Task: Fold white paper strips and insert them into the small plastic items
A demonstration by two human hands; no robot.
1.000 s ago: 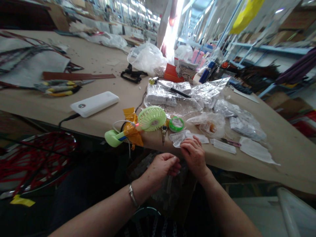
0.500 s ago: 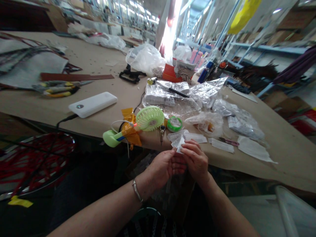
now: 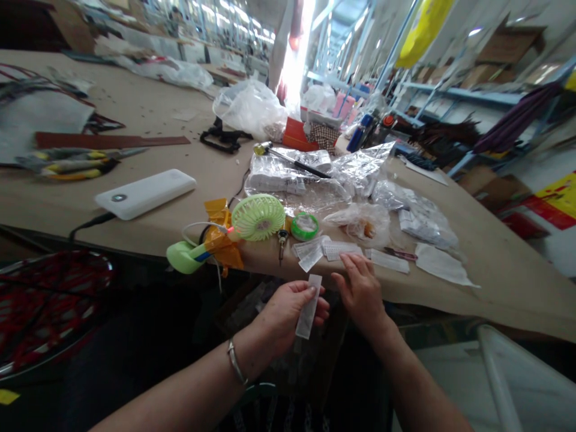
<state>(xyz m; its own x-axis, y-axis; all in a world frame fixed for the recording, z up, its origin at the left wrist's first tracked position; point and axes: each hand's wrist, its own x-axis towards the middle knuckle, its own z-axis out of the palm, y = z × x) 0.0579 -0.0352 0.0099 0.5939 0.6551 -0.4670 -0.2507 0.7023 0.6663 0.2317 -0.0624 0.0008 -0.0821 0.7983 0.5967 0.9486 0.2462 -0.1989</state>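
My left hand [image 3: 288, 309] pinches a narrow white translucent strip [image 3: 309, 307] between thumb and fingers, just off the table's front edge. To its right, my right hand [image 3: 362, 291] has its fingers apart, the fingertips at the near edge of a white printed sheet [image 3: 342, 251]. Beside that sheet lie more white slips [image 3: 310, 252] on the left and another strip [image 3: 389, 261] on the right. A green tape roll [image 3: 305, 227] sits behind the slips. Left of it are a small pointed tool [image 3: 282, 240] and a light green fan [image 3: 258, 217].
The brown-covered table [image 3: 148, 237] also bears a white power bank [image 3: 146, 193], pliers [image 3: 76, 165], a hammer [image 3: 294, 161], clear plastic packets [image 3: 425, 222] and a white cloth-like piece [image 3: 443, 264]. A pale bin [image 3: 499, 372] stands at the lower right.
My hands have separated. The left has drawn back with the strip, now fully in view, while the right has opened over the printed sheet. The view has shifted slightly, moving the table items left.
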